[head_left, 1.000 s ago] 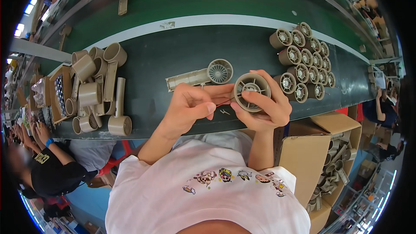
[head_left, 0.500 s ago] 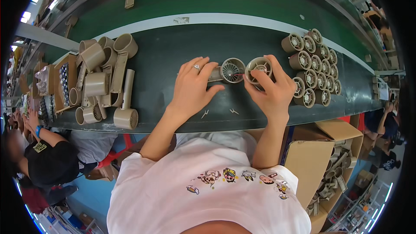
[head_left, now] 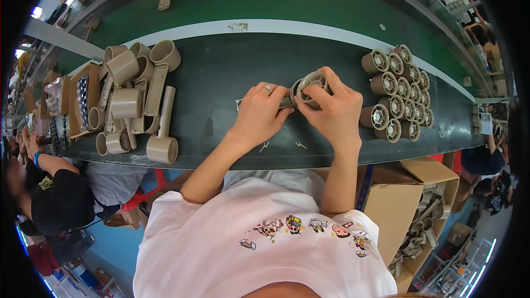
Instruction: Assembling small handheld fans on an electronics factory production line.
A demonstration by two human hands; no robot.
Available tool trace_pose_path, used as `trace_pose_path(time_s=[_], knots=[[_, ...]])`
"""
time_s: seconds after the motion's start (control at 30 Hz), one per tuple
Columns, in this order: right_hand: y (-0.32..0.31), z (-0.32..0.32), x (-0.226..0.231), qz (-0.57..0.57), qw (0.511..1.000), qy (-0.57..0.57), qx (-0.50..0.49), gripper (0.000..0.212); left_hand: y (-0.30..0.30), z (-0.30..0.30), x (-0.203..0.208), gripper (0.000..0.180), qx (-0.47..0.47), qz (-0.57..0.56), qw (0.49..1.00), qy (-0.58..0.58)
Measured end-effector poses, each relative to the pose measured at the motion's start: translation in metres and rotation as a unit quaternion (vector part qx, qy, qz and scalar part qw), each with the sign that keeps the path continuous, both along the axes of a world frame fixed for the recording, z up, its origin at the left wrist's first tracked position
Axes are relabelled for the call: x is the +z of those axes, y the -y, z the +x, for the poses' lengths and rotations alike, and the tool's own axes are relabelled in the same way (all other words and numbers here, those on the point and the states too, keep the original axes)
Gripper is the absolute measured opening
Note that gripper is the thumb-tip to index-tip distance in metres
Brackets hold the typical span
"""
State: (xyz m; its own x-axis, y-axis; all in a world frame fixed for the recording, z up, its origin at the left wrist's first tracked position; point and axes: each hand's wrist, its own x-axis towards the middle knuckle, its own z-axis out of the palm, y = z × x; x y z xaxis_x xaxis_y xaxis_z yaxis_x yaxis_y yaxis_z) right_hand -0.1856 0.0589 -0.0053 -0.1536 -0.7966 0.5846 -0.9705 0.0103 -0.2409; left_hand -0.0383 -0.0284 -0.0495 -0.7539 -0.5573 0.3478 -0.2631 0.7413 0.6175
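Tan plastic makes up the round fan part [head_left: 310, 84] you hold, out past the middle of the dark belt [head_left: 221, 77]. Your right hand [head_left: 331, 111] wraps its fingers around the near and right side of the round part. Your left hand [head_left: 259, 113] pinches the flat handle piece [head_left: 264, 103] that sticks out to the left, and a ring shows on one finger. Both hands are closed on this one thing, and they almost touch each other.

Two small metal clips [head_left: 281, 145] lie on the belt just near your wrists. To the right stands a tidy bunch of tan round motors [head_left: 395, 94], well apart from your hands. To the left sits a messy pile of tan housings [head_left: 135, 96] with long handles. Farther left are brown cardboard trays [head_left: 72, 102] holding small dark parts. A white stripe [head_left: 287, 26] runs along the far side of the belt, with green beyond it. Near you on the right, an open brown cardboard box [head_left: 397, 204] holds more tan parts.
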Motion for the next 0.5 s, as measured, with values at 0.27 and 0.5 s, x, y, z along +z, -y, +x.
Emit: trace_pose_path(time_s=[0.27,0.5], knots=[[-0.003,0.000,0.008,0.067,0.988,0.131,0.038,0.024,0.004,-0.005,-0.010,0.006,-0.001,0.088,0.996,-0.030],[-0.009,-0.026,-0.012,0.060,0.909,0.384,0.148,0.028,0.009,-0.003,-0.012,0.007,-0.035,0.050,0.998,0.006]])
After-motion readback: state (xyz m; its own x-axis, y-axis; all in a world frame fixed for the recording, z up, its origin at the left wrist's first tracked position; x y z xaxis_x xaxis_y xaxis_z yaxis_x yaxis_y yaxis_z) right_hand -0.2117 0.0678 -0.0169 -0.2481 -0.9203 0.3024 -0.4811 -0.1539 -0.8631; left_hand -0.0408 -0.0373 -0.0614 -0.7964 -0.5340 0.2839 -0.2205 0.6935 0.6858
